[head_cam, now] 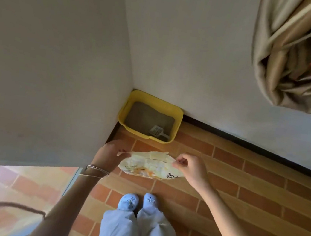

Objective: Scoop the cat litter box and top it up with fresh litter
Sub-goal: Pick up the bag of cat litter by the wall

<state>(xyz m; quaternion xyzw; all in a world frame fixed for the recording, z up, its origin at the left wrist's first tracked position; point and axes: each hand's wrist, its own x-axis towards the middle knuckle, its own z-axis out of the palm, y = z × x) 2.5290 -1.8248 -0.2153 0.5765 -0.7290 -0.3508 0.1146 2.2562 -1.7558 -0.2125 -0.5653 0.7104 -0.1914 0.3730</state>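
Your left hand and right hand each pinch one end of a thin white plastic bag with yellow and orange print, pulling its top edge taut between them at about waist height. Both hands have their fingers curled on the bag's rim; thin bracelets sit on your left wrist.

The yellow litter box is on the floor ahead of the bag and well apart from your hands, pushed into the corner where two white walls meet. Grey litter covers its bottom, and a pale slotted scoop lies inside at the near right corner.

The floor is brick-patterned tile in orange and tan, with a dark skirting strip along the right wall. Your feet in pale blue shoes stand just below the bag. A bundled beige curtain hangs at the upper right.
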